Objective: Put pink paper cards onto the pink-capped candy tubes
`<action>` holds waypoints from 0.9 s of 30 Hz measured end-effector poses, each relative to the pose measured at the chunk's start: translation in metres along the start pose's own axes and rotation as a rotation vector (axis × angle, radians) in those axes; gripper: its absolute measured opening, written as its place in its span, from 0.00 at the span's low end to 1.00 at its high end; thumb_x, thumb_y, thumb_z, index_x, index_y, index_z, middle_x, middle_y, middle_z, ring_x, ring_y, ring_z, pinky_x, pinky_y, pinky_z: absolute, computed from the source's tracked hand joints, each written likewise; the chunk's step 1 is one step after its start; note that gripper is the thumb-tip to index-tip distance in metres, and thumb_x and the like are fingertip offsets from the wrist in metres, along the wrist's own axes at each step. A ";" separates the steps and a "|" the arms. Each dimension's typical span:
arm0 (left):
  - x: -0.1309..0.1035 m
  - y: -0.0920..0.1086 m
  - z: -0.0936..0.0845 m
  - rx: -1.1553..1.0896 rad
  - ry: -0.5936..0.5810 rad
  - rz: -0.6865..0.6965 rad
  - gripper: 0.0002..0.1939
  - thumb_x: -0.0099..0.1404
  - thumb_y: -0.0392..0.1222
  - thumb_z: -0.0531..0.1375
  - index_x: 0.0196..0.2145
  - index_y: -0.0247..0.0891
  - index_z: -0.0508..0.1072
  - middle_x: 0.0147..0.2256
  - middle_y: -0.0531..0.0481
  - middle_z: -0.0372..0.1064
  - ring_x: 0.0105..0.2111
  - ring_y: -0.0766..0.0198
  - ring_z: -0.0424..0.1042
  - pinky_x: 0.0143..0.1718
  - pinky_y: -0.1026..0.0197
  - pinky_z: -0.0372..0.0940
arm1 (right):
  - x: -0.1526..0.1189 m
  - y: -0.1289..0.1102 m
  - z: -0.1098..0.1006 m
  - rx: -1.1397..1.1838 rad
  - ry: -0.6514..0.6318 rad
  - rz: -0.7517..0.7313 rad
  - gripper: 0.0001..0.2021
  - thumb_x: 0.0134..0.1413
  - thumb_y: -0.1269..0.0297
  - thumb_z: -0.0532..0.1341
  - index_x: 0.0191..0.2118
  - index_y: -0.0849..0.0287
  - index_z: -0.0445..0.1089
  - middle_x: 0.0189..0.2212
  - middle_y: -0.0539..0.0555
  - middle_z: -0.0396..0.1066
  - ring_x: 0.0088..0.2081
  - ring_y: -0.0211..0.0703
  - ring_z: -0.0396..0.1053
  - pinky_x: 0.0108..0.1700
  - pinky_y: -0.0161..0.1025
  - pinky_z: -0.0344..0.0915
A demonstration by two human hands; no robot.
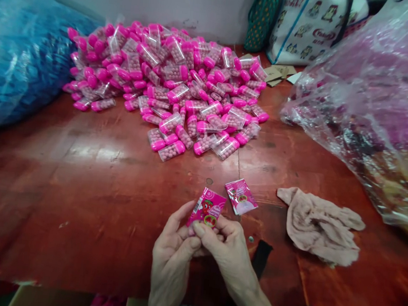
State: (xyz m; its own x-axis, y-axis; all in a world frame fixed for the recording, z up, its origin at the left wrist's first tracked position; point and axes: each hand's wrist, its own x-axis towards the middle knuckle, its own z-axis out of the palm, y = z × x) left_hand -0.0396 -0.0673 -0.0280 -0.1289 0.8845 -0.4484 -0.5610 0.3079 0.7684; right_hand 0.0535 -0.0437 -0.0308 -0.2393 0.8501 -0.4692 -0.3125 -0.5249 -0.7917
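Both hands meet above the near middle of the table around a small glossy pink printed wrapper, which carries a red cartoon figure and a barcode. My left hand holds it from the left and below, fingers behind it. My right hand pinches its lower edge, thumb in front. Whether anything sits inside the wrapper is hidden by the fingers. Just beyond the right hand lies a small stack of matching pink wrappers. Farther back is a big heap of clear candy containers with pink caps and pink balls inside.
A large blue plastic bag stands at the left. On the right are a crumpled pale cloth, a dark strip and a big clear plastic bag. Cardboard pieces and a white printed bag sit at the back.
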 end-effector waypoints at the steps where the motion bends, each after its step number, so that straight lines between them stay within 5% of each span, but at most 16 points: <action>1: 0.000 0.000 -0.001 -0.002 0.003 0.005 0.25 0.53 0.34 0.63 0.49 0.40 0.66 0.31 0.46 0.75 0.31 0.59 0.75 0.31 0.62 0.70 | -0.001 0.001 0.001 -0.004 -0.001 -0.001 0.12 0.47 0.58 0.64 0.30 0.65 0.72 0.25 0.50 0.67 0.22 0.31 0.62 0.27 0.34 0.69; 11: 0.009 -0.005 -0.005 -0.134 0.087 0.052 0.21 0.39 0.34 0.71 0.34 0.40 0.77 0.22 0.50 0.75 0.19 0.63 0.74 0.23 0.66 0.70 | -0.002 0.004 0.006 0.014 -0.026 -0.074 0.08 0.48 0.64 0.64 0.25 0.63 0.72 0.21 0.45 0.60 0.23 0.27 0.56 0.28 0.25 0.63; 18: 0.013 -0.009 -0.012 -0.125 0.146 0.005 0.20 0.37 0.37 0.72 0.32 0.39 0.77 0.20 0.50 0.74 0.19 0.63 0.73 0.22 0.66 0.69 | 0.002 0.009 0.006 0.042 -0.016 -0.064 0.08 0.48 0.62 0.63 0.27 0.63 0.73 0.22 0.46 0.62 0.23 0.31 0.59 0.28 0.29 0.64; 23: 0.014 -0.005 -0.012 -0.089 0.048 -0.072 0.21 0.43 0.40 0.69 0.37 0.36 0.75 0.25 0.47 0.75 0.24 0.62 0.74 0.28 0.63 0.70 | 0.002 0.003 0.006 -0.255 0.048 -0.172 0.05 0.49 0.64 0.63 0.30 0.59 0.74 0.25 0.48 0.64 0.31 0.37 0.62 0.35 0.34 0.64; 27: 0.009 0.007 -0.030 -0.026 0.159 -0.069 0.12 0.46 0.41 0.68 0.31 0.37 0.74 0.25 0.52 0.73 0.22 0.67 0.71 0.25 0.68 0.69 | -0.006 -0.008 0.002 -0.467 0.018 -0.332 0.09 0.47 0.65 0.65 0.37 0.56 0.73 0.35 0.50 0.68 0.39 0.43 0.64 0.43 0.38 0.62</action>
State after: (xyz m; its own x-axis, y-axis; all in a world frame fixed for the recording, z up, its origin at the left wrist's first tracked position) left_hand -0.0692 -0.0676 -0.0407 -0.2160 0.7942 -0.5679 -0.5935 0.3551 0.7223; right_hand 0.0559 -0.0440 -0.0209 -0.1811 0.9689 -0.1688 0.0719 -0.1581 -0.9848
